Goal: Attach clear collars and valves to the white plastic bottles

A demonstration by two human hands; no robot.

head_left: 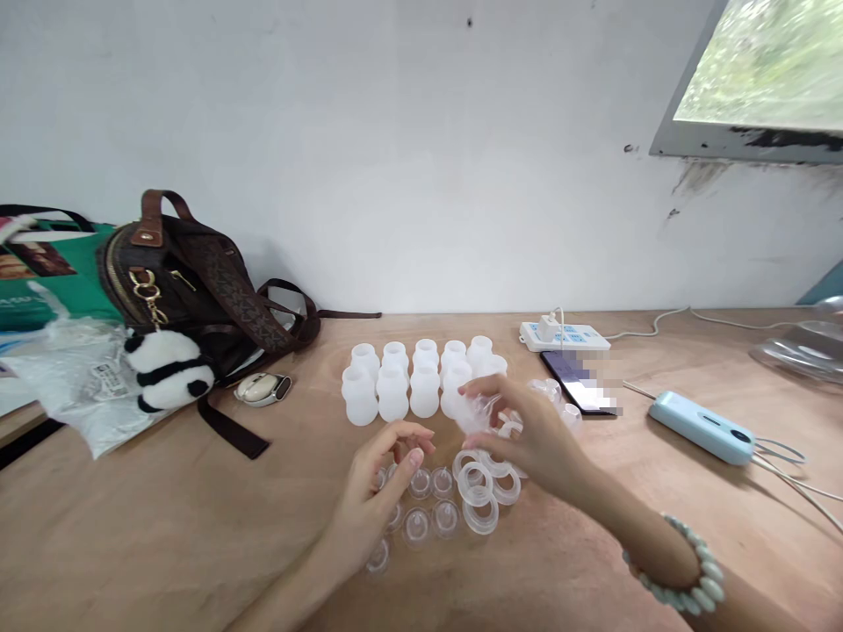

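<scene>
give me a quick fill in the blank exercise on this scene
The clear piece is in the ____ hand.
Beyond the milky white containers rises the ____.
In this view, the domed pieces lie to the ____ of the rings.
The plush panda is black and ____.

Missing words: right; wall; left; white.

Bright in here: 1 window (665, 136) glares on the right, greenery (764, 66) smeared pale; the wall (395, 158) glows softly, faint shadows cross the table (250, 527), clear domes (417, 525) glint, blocky pixels veil the phone (565, 376).
</scene>
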